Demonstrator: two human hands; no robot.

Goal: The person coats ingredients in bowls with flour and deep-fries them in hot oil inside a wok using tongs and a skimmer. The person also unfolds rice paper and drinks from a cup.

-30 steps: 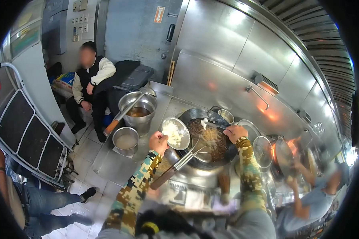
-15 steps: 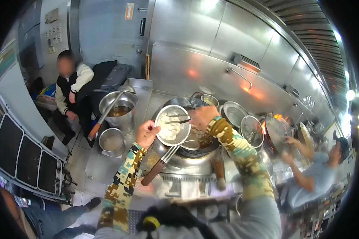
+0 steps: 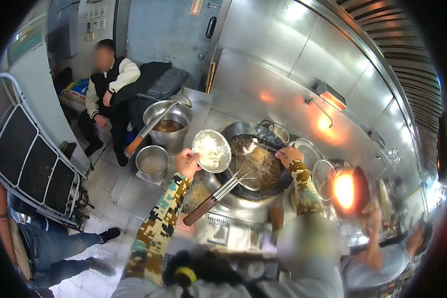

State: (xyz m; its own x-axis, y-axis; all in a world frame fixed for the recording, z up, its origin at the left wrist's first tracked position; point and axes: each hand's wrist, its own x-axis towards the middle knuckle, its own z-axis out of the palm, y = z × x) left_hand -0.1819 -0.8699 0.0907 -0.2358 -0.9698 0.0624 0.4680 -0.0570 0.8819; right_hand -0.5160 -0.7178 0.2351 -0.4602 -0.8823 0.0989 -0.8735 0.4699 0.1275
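Wok under tongs, bowl at its left rim

The steel bench carries a large pot towards its back and a smaller pot nearer its left edge. To the right of these sits the wok, its brown contents foaming pale in the middle; full and presumably hot, it looks too heavy to shift casually and is best left seated.

The metal bowl is held up by the wok's left rim, tilted so its inside shows; whether it touches the rim I cannot tell. It should be light and stiff, perhaps slick if wet. The left hand grips the bowl's left edge between thumb and fingers, the sensible place, farthest from the heat.

A skimmer with a wooden handle lies across the wok's front-left rim; its wood is the part to take.

The right hand is closed around the rear end of the thin metal tongs, beside the wok's right rim. A white piece is at their tips, above the brown contents.

More pale pieces lie in the bowl. They look soft, slippery and easily torn: a light pinch across the thickest part would suit.
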